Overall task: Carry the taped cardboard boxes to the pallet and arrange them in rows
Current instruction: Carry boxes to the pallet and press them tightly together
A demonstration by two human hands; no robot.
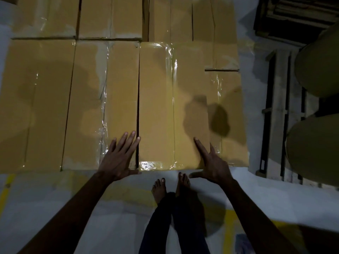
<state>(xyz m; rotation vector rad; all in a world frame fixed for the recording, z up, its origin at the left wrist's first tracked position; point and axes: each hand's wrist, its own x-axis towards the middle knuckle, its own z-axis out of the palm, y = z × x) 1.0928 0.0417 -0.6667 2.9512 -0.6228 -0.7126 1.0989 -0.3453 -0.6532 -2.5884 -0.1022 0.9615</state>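
Taped cardboard box lies flat in the near row, close beside its neighbours. Left hand is flat with straight fingers at its near left corner, over the gap to the adjacent box. Right hand is spread wide at its near right corner. A far row of boxes lies beyond. Bare feet stand on the pale floor; a wooden pallet lies to the right.

Bottom corners of the frame: my two arms come in bare, no sleeve anywhere along them, right down to my left hand and right hand. Lower centre, dark trousers, narrow-legged, above bare feet.
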